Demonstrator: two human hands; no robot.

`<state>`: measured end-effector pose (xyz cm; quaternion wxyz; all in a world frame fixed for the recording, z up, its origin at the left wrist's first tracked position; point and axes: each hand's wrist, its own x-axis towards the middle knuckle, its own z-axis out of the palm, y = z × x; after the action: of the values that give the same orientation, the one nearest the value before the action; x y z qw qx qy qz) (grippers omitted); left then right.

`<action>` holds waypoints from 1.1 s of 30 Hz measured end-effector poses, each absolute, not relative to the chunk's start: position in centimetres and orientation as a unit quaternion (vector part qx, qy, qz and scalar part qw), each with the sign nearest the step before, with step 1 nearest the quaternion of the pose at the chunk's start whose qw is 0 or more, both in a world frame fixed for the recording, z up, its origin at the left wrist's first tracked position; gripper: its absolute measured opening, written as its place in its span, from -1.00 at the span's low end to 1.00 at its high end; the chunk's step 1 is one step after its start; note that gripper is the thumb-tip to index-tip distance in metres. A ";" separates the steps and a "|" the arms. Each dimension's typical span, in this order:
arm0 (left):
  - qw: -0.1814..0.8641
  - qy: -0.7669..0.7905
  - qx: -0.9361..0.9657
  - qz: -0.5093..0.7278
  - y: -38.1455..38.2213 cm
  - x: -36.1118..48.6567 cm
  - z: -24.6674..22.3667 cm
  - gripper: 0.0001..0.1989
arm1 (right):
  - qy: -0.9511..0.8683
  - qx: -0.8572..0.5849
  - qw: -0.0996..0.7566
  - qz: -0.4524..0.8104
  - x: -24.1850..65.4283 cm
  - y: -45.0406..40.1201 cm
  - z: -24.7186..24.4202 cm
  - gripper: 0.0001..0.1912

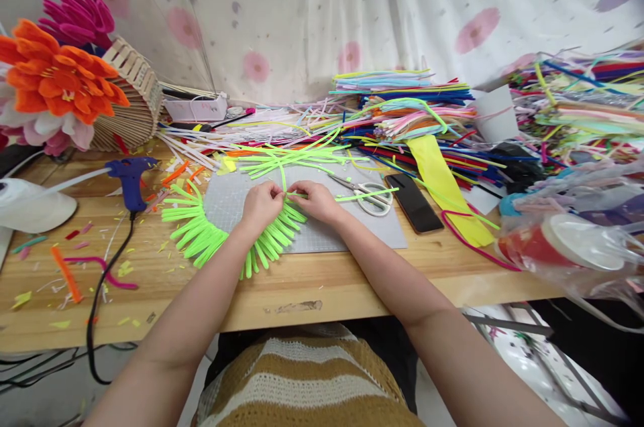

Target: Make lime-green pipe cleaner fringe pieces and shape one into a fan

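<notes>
Leftmost, a blue glue gun (129, 179) lies left of the grey mat (322, 229). On the mat, left hand (261, 204) and right hand (318, 201) pinch a green pipe cleaner (362, 196), grip closed. Looped green fringe (221, 232) curves along the mat's left edge; seemingly half built. Scissors (369, 196) and phone (413, 202) sit right. Fingertips hidden.

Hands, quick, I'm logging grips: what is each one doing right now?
Left hand: closed, pinching the neon green pipe cleaner.
Right hand: closed, pinching the same pipe cleaner.
</notes>
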<state>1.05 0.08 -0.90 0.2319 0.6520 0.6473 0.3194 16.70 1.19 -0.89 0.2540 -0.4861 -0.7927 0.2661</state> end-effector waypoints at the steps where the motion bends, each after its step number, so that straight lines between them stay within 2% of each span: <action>1: 0.254 0.638 0.647 0.331 0.1 1.0 -1.1 -0.89 | -0.801 -0.491 0.239 0.246 16.6 1.2 -1.0 -0.76; 5: 0.414 0.583 0.578 0.394 0.6 0.6 -1.9 -0.80 | -0.805 -0.515 0.205 0.210 16.6 1.1 -1.1 -0.71; 9: 0.527 0.560 0.480 0.423 0.6 0.4 -1.4 -0.69 | -0.795 -0.506 0.228 0.243 16.6 1.2 -1.2 -0.73; 22: 0.547 0.563 0.438 0.437 0.0 0.5 -0.6 -0.63 | -0.799 -0.466 0.266 0.272 16.5 1.4 -1.6 -0.78; 26: 0.563 0.560 0.416 0.444 0.2 0.7 -0.2 -0.59 | -0.766 -0.474 0.297 0.318 16.3 1.6 -1.9 -0.73; 33: 0.592 0.526 0.382 0.477 0.6 1.5 -0.1 -0.69 | -0.662 -0.477 0.364 0.449 15.6 1.8 -1.9 -0.66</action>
<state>1.47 0.60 -0.13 0.5922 0.3816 0.5258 0.4768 15.63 1.75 -1.86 0.3644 -0.4773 -0.6615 0.4492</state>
